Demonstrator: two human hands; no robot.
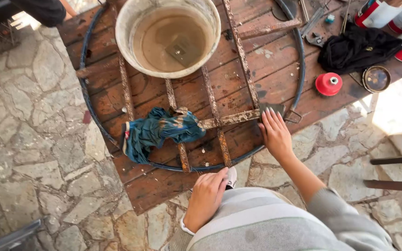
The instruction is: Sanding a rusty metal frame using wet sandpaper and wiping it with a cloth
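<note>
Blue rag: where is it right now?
Head view: the crumpled blue rag lies on the rusty round metal frame on the wooden table, below the bucket and left of the right hand.

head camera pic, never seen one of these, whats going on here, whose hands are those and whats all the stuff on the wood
This single picture comes from a camera worn on a person's head, looking down, so both hands are that person's own. The right hand lies flat with open fingers on a rusty metal frame ringed by a dark hoop, which rests on a worn wooden table. The left hand is curled near the table's edge, against the person's knee; whether it holds anything I cannot tell. On the frame lie a crumpled blue rag and a bucket of muddy water. Further right are a black cloth, a red round wheel-like part, a wrench and spray cans.
</note>
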